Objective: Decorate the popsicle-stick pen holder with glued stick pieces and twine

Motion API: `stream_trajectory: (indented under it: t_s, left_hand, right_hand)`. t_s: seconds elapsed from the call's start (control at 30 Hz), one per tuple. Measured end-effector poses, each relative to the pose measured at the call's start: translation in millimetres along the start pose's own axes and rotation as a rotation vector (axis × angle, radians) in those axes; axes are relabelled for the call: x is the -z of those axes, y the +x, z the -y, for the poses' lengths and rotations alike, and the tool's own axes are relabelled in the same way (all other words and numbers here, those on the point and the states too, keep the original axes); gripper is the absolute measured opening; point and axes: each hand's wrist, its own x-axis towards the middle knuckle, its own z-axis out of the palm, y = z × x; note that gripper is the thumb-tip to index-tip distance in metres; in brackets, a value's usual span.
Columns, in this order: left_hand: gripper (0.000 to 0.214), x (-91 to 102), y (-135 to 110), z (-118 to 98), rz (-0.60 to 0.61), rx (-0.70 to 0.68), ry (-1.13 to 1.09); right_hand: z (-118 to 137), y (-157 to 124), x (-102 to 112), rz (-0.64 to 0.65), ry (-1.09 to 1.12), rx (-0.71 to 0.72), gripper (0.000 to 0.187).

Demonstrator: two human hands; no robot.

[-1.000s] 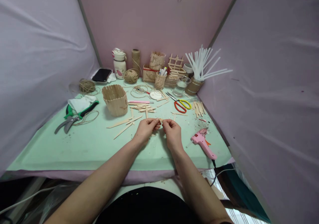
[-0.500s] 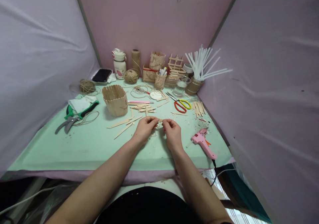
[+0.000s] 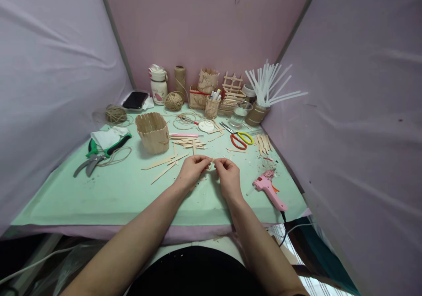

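Observation:
Over the front middle of the green-covered table (image 3: 125, 199), my left hand (image 3: 194, 169) and my right hand (image 3: 228, 175) meet with fingertips pinched. Between them shows a tiny pale wooden piece (image 3: 212, 160), mostly covered by the fingers, so its full shape is hidden. Both hands are closed on it. Just beyond my left hand lie loose flat wooden sticks (image 3: 189, 143), some with pointed ends. A basket made of wooden sticks (image 3: 153, 135) stands upright to the left of them. Small wood scraps lie on the cloth beneath my hands.
On the right are a pink glue gun (image 3: 268, 188) with its cord over the edge, and scissors (image 3: 239, 138). Green-handled pruning shears (image 3: 99, 155) lie left. Along the back stand a bottle (image 3: 158, 87), twine ball (image 3: 173, 101), water cup (image 3: 240, 113) and glue sticks (image 3: 267, 83).
My fingertips have drawn slightly closer together around the small wooden piece, and less of it shows. Everything else on the table stays in place.

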Motion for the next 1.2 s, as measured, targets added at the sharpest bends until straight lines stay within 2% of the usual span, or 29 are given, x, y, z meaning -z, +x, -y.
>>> stream_trajectory:
  t_s: [0.4, 1.2]
  left_hand:
    - [0.027, -0.8, -0.7, 0.2, -0.045, -0.022, 0.047]
    - [0.024, -0.8, 0.4, 2.5, -0.025, -0.006, 0.038]
  right_hand:
    - [1.5, -0.9, -0.4, -0.010, -0.027, -0.009, 0.019]
    - [3.2, -1.0, 1.4, 0.015, -0.046, -0.014, 0.020]
